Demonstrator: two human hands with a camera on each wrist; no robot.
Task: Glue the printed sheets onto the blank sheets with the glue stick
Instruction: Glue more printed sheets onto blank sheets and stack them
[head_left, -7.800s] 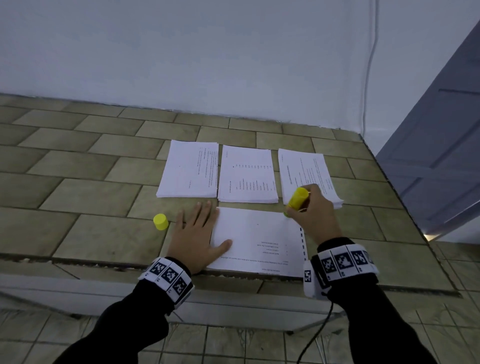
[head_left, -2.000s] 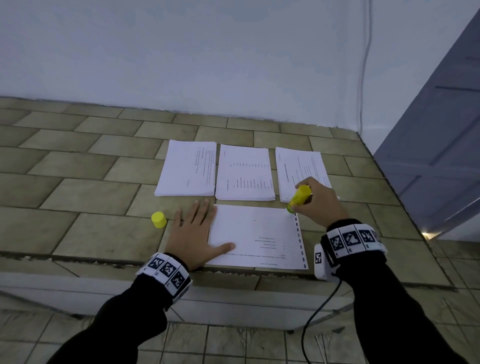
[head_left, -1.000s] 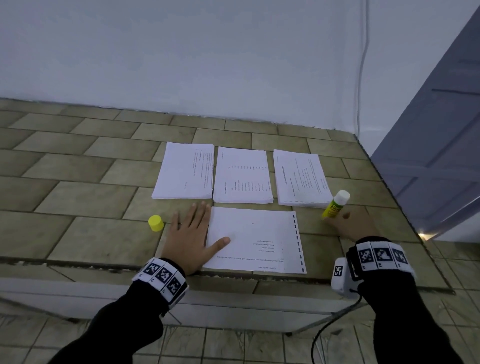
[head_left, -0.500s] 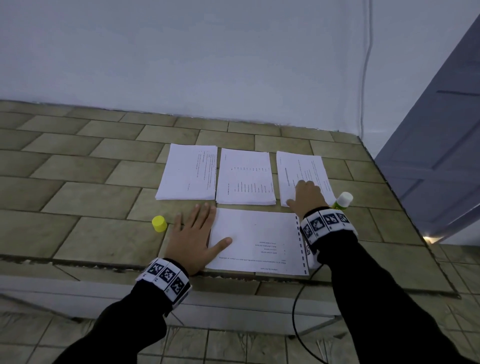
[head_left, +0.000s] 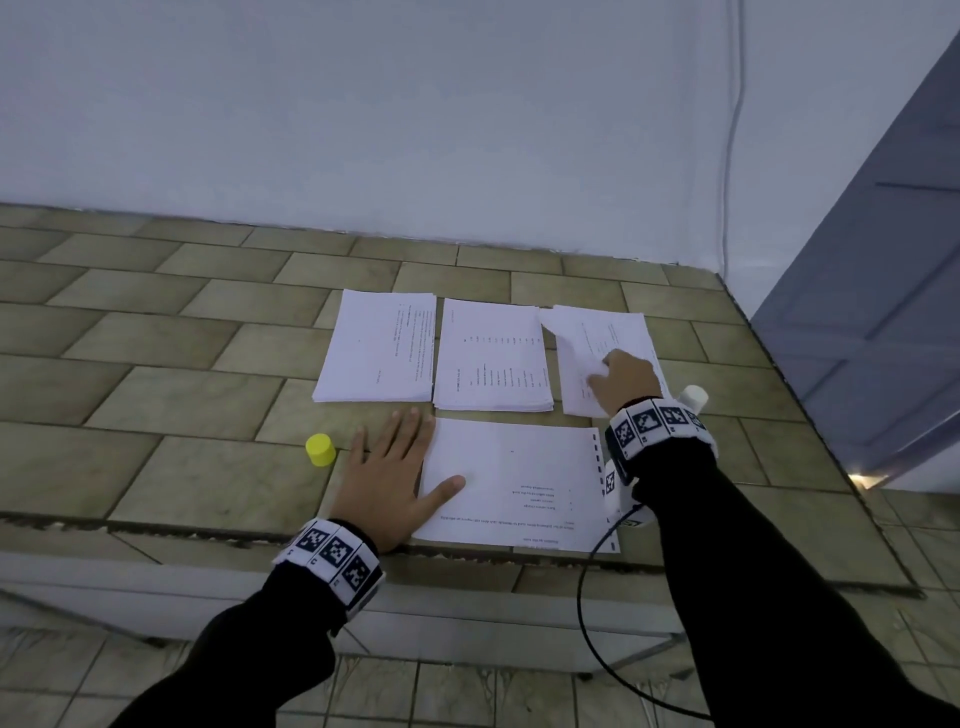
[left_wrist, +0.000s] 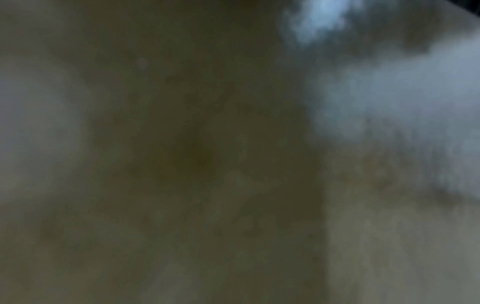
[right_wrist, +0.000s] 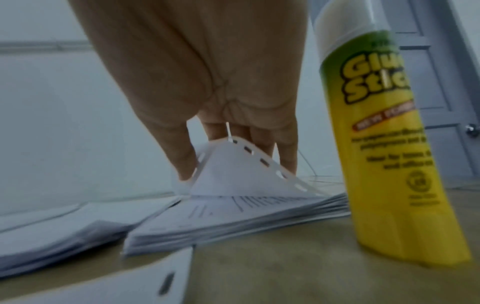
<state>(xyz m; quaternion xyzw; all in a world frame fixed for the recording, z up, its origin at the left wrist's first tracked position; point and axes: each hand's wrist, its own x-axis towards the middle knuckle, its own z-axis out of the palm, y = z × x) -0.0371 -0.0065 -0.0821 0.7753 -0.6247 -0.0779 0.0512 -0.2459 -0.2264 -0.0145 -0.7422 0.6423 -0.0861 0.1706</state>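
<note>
Right wrist only: glue stick (right_wrist: 384, 144) label.

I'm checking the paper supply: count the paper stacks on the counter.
3, in a row by the wall: left stack, middle stack, right stack, whose top sheet the right hand is lifting. A single sheet lies nearer.

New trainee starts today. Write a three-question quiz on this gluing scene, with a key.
1. True or false: the glue stick stands upright, uncapped.
2. What does the right hand pinch? A) yellow cap B) top sheet of the right stack C) glue stick
3. Fill in: the left hand lies flat, thumb on the ___ sheet.

Key: 1 true; 2 B; 3 near
</note>
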